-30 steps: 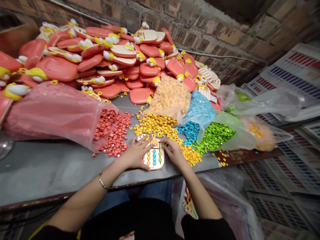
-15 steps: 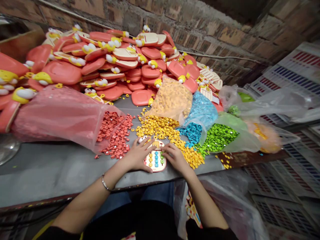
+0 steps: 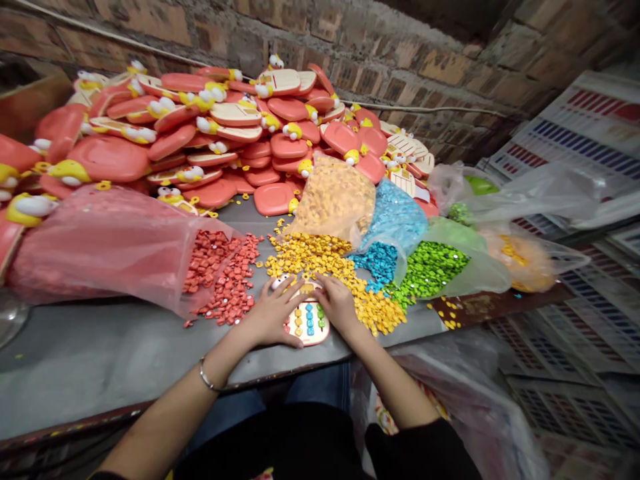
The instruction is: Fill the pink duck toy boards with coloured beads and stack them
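Note:
A small cream toy calculator (image 3: 307,323) with yellow, blue and green keys lies face up near the front edge of the grey table (image 3: 100,347). My left hand (image 3: 273,313) rests on its left side with the fingers spread over it. My right hand (image 3: 337,305) lies on its upper right, fingers curled at the top edge beside the loose yellow keys (image 3: 320,257). Whether those fingertips pinch a key I cannot make out. Red keys (image 3: 225,277) spill from a pink bag (image 3: 100,243) to the left.
A large heap of coral-red calculator shells with yellow duck heads (image 3: 225,133) fills the back of the table. Open bags of orange (image 3: 335,193), blue (image 3: 395,223) and green keys (image 3: 435,267) lie to the right. White crates (image 3: 575,153) stack at the right, a brick wall behind.
My right hand has slid left and up onto the calculator's top right corner. My left hand stays on the calculator's left side. The view has shifted slightly.

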A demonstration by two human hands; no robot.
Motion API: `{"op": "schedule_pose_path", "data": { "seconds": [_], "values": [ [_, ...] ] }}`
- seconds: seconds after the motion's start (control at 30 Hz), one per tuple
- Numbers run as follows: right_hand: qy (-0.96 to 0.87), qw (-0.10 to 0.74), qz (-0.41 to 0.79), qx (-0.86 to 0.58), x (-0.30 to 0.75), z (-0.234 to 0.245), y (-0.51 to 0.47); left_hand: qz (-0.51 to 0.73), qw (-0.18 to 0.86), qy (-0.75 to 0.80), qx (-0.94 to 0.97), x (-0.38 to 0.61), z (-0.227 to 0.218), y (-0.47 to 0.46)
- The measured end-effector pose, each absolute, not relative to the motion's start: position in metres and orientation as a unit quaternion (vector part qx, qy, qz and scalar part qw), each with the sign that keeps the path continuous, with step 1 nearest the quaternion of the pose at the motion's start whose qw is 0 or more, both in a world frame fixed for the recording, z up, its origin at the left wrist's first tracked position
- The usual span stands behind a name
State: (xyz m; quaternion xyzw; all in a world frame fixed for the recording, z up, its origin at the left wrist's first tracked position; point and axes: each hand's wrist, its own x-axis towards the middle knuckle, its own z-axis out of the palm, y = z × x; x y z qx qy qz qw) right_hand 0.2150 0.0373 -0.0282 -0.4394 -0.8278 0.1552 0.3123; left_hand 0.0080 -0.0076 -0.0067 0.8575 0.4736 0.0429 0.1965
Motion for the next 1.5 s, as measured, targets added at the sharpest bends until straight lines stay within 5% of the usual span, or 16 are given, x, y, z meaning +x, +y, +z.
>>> {"op": "schedule_pose_path", "data": {
  "seconds": [0.2, 0.4, 1.0, 1.5],
  "values": [
    [-0.804, 0.333, 0.220, -0.442, 0.246, -0.011, 0.002, 0.044, 0.188, 0.474, 0.859, 0.008, -0.008, -0.008],
    [-0.709, 0.389, 0.126, -0.575, 0.302, -0.016, 0.006, 0.032, 0.190, 0.477, 0.858, 0.007, -0.007, -0.007],
    [-0.758, 0.196, -0.011, -0.622, 0.319, -0.028, 0.084, 0.016, 0.186, 0.479, 0.858, 0.007, -0.005, -0.006],
    [-0.828, 0.279, 0.170, -0.455, 0.259, -0.037, 0.021, 0.019, 0.188, 0.478, 0.858, 0.007, -0.004, -0.007]
  ]
}}
